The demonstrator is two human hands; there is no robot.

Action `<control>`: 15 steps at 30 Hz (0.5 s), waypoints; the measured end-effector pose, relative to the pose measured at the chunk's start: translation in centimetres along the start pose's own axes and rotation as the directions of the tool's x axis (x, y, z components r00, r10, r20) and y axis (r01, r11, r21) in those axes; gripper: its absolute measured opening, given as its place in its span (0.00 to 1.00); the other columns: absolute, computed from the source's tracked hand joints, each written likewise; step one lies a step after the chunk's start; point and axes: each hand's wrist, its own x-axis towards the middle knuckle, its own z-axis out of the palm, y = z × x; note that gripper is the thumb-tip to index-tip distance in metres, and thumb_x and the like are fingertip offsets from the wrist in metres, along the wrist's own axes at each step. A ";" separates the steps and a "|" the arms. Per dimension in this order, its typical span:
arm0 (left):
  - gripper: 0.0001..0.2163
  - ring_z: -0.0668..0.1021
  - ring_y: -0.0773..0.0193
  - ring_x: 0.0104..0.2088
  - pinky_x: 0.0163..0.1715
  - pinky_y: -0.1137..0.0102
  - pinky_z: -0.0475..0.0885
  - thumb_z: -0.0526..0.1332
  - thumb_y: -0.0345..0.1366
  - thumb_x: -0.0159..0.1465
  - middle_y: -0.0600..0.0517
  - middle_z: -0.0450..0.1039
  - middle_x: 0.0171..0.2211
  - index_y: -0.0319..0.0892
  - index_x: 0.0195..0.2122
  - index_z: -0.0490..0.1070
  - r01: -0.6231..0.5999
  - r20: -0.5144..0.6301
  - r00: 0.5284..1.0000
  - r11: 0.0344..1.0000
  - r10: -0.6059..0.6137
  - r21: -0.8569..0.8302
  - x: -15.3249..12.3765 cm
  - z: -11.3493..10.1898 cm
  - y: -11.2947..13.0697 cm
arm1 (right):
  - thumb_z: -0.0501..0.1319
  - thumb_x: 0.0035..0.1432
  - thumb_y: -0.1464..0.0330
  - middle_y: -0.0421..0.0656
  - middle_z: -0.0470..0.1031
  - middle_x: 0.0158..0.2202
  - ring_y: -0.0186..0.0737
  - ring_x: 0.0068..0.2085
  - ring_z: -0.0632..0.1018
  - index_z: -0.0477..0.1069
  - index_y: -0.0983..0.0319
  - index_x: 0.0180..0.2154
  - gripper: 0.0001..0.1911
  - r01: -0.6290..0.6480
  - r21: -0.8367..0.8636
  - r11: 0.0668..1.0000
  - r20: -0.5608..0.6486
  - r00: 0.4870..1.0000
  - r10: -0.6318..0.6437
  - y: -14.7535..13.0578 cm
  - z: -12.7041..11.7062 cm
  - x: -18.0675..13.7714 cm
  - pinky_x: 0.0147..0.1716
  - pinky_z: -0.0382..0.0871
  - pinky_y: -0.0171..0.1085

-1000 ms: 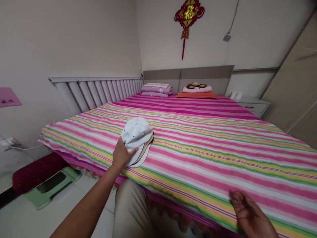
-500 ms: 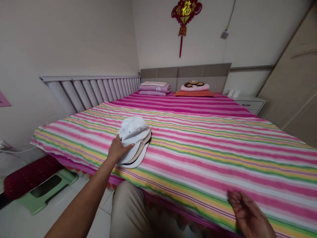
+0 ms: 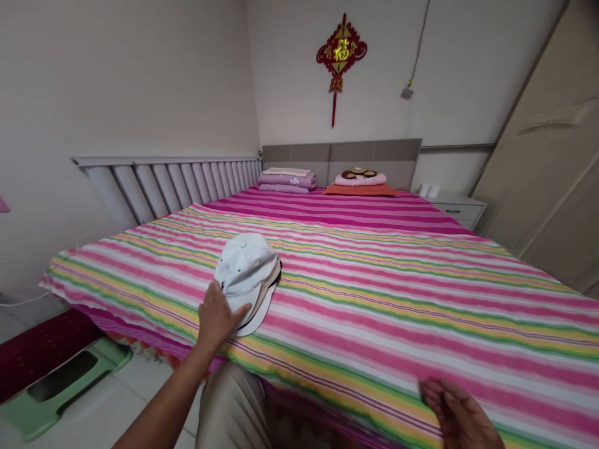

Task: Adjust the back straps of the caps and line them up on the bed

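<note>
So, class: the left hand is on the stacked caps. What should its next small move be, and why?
Probably close the left hand on the brims and lift the stacked caps as one: it rests on the brims, the caps are nested, and the right hand lies open, apart, on the striped bedspread.

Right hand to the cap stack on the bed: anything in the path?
Nothing visible. Only bare striped bedspread lies between the right hand at the near bed edge and the stack of caps. The left hand rests on the stack's brims, on its near side, off that line.
</note>
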 end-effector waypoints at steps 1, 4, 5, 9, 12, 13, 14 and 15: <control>0.43 0.54 0.40 0.59 0.54 0.55 0.52 0.64 0.49 0.44 0.31 0.52 0.57 0.33 0.56 0.47 -0.032 -0.004 0.999 0.999 0.032 0.041 -0.2 0.2 -0.2 | 0.73 0.22 0.69 0.43 0.79 0.24 0.38 0.28 0.78 0.72 0.64 0.26 0.21 -0.005 -0.010 1.000 0.000 1.000 0.005 0.1 -0.1 0.1 0.27 0.74 0.28; 0.44 0.57 0.42 0.58 0.54 0.56 0.55 0.62 0.50 0.46 0.31 0.53 0.56 0.31 0.57 0.45 -0.074 0.019 0.997 0.987 0.072 0.145 0.1 0.8 -1.0 | 0.73 0.21 0.69 0.43 0.79 0.25 0.37 0.29 0.78 0.72 0.64 0.26 0.22 -0.012 -0.036 0.999 -0.003 1.000 0.012 0.4 -0.1 0.2 0.28 0.74 0.28; 0.43 0.57 0.43 0.57 0.53 0.56 0.55 0.61 0.50 0.47 0.32 0.54 0.56 0.31 0.58 0.44 -0.062 0.033 0.998 0.984 0.057 0.168 0.3 1.0 -1.2 | 0.73 0.21 0.69 0.43 0.79 0.25 0.37 0.30 0.78 0.72 0.64 0.27 0.22 -0.014 -0.044 0.999 -0.008 1.000 0.013 0.5 -0.2 0.2 0.28 0.73 0.27; 0.43 0.58 0.44 0.57 0.53 0.57 0.57 0.59 0.51 0.48 0.31 0.54 0.56 0.27 0.58 0.45 -0.035 0.065 0.998 0.970 0.020 0.240 1.1 1.4 -1.9 | 0.72 0.24 0.67 0.41 0.79 0.25 0.35 0.29 0.78 0.71 0.63 0.27 0.22 -0.014 -0.062 0.998 -0.037 0.999 0.011 1.0 0.0 0.3 0.28 0.72 0.26; 0.43 0.60 0.44 0.56 0.53 0.58 0.57 0.58 0.52 0.48 0.31 0.55 0.56 0.26 0.57 0.45 -0.064 0.059 0.997 0.969 0.051 0.238 1.5 1.3 -2.2 | 0.71 0.26 0.65 0.41 0.78 0.24 0.34 0.27 0.77 0.70 0.63 0.27 0.20 0.012 -0.102 0.995 -0.022 1.000 -0.015 1.1 0.1 0.4 0.28 0.71 0.27; 0.43 0.60 0.44 0.56 0.52 0.58 0.58 0.59 0.52 0.47 0.31 0.56 0.55 0.27 0.57 0.45 -0.081 0.056 0.996 0.971 0.070 0.225 1.5 1.2 -2.2 | 0.71 0.27 0.64 0.41 0.78 0.23 0.34 0.27 0.77 0.70 0.63 0.27 0.20 0.026 -0.127 0.992 -0.015 1.000 -0.028 1.1 0.1 0.4 0.28 0.71 0.27; 0.44 0.60 0.43 0.56 0.52 0.57 0.58 0.60 0.51 0.47 0.31 0.56 0.55 0.28 0.57 0.46 -0.099 0.043 0.995 0.972 0.091 0.214 1.3 1.0 -2.1 | 0.70 0.29 0.63 0.41 0.78 0.23 0.34 0.27 0.77 0.70 0.63 0.27 0.20 0.042 -0.158 0.987 -0.007 0.999 -0.044 1.1 0.2 0.3 0.28 0.71 0.28; 0.44 0.59 0.42 0.56 0.52 0.55 0.58 0.60 0.51 0.46 0.31 0.56 0.55 0.28 0.57 0.46 -0.116 0.013 0.993 0.971 0.116 0.209 1.0 0.9 -1.9 | 0.70 0.29 0.63 0.41 0.78 0.23 0.35 0.27 0.76 0.70 0.64 0.28 0.20 0.056 -0.193 0.980 0.004 0.998 -0.057 1.2 0.3 0.2 0.28 0.71 0.29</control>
